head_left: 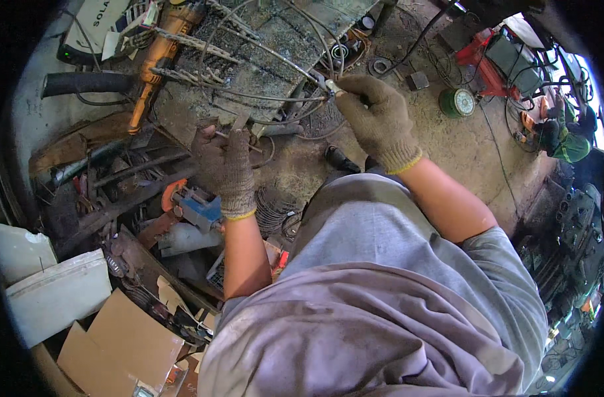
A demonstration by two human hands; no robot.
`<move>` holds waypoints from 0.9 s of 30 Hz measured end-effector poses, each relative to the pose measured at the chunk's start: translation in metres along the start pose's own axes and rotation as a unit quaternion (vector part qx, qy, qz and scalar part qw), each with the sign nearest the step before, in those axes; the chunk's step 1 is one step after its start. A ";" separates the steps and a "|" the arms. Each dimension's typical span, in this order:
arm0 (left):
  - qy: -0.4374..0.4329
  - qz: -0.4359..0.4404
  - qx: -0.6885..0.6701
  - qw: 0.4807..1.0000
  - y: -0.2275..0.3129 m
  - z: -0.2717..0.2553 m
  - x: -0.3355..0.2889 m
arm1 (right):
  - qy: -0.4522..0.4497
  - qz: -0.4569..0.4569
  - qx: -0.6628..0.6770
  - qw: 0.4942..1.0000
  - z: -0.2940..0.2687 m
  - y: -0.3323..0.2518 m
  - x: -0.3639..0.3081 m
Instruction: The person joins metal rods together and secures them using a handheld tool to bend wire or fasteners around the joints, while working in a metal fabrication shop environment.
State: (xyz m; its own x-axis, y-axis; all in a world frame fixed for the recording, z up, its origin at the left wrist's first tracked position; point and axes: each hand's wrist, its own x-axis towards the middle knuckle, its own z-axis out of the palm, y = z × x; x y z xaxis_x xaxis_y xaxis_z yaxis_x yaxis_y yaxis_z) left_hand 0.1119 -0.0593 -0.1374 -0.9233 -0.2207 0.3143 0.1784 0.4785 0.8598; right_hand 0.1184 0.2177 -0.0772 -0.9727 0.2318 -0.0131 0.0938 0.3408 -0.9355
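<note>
Currently, the gloved right hand [379,119] is pinching the pale end of a thin rod [275,55] between thumb and fingers, and the rod is slanting up and to the left from there, over the top of a worn, dirty table [269,78]. Lower and to the left, the gloved left hand [226,165] is hovering near the table's closer edge, its fingers bending beside a narrow strip [241,121]; whether they are gripping it, I cannot tell. Loops of cable [292,100] are curving between the hands and across the table. Farther up, twisted bars [199,45] are lying next to an orange power tool [160,54]. Below the left hand, a blue tool [199,210] is sitting beside scrap metal [127,175], while cardboard [120,341] and white boards [57,294] are filling the lower left corner. Out to the right, a green tin [456,102] is standing on the floor near a red machine [474,56], and a person in green [570,144] is staying low, well apart.
</note>
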 end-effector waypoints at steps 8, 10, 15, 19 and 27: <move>-0.012 -0.097 -0.127 0.987 0.021 0.004 -0.001 | -0.016 -0.012 0.015 1.000 0.012 0.003 0.002; -0.012 -0.104 -0.105 0.989 0.018 0.003 0.000 | -0.047 -0.010 -0.024 0.999 0.005 -0.004 0.001; -0.014 -0.094 -0.106 0.990 0.020 0.005 0.003 | -0.034 0.009 0.022 0.999 -0.009 0.000 0.006; -0.003 -0.149 -0.197 0.969 0.042 0.010 0.007 | -0.056 -0.010 0.023 0.998 -0.015 0.007 0.014; -0.003 -0.171 -0.147 0.974 0.058 -0.008 0.023 | -0.088 -0.023 -0.073 0.993 -0.033 0.016 0.025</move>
State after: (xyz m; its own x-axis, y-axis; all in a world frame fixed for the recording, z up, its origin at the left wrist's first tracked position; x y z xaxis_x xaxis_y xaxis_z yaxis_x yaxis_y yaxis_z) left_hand 0.1033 -0.0437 -0.0771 -0.9477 -0.3190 -0.0130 -0.0516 0.1128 0.9923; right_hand 0.1029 0.2587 -0.0809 -0.9975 0.0548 -0.0440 0.0649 0.4791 -0.8754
